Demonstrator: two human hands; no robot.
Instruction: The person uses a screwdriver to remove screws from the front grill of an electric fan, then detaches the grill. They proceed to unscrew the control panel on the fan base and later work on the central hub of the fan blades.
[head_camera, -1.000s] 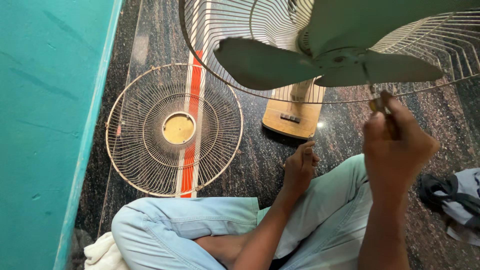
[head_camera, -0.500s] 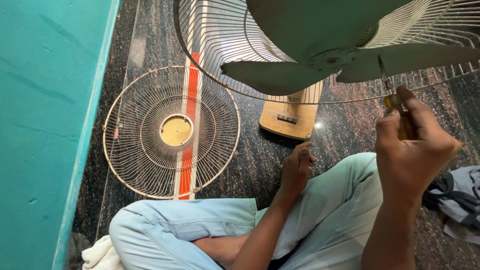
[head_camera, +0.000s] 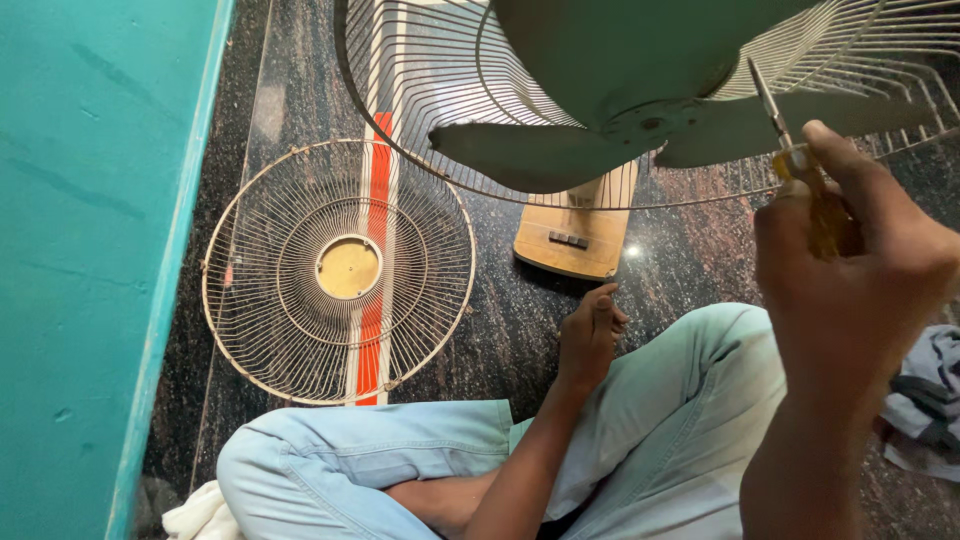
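Observation:
My right hand (head_camera: 850, 270) is shut on a screwdriver (head_camera: 775, 110) with a yellow handle. Its metal shaft points up toward the hub (head_camera: 640, 120) of a pale green fan, close to the hub but apart from it. The fan's blades (head_camera: 520, 155) sit inside the wire rear guard (head_camera: 420, 100). My left hand (head_camera: 590, 335) rests on my knee with the fingers curled; nothing shows in it. The detached round front guard (head_camera: 340, 270) lies flat on the dark floor to the left.
A teal wall (head_camera: 90, 250) runs along the left. The fan's tan base (head_camera: 575, 240) stands on the stone floor behind my knee. My crossed legs in light trousers (head_camera: 660, 440) fill the foreground. Crumpled cloth (head_camera: 925, 400) lies right; white cloth (head_camera: 200, 515) lies bottom left.
My right hand has shifted rightward with the screwdriver, its shaft now raised toward the hub. The fan blade has turned slightly. My left hand has stayed on the knee.

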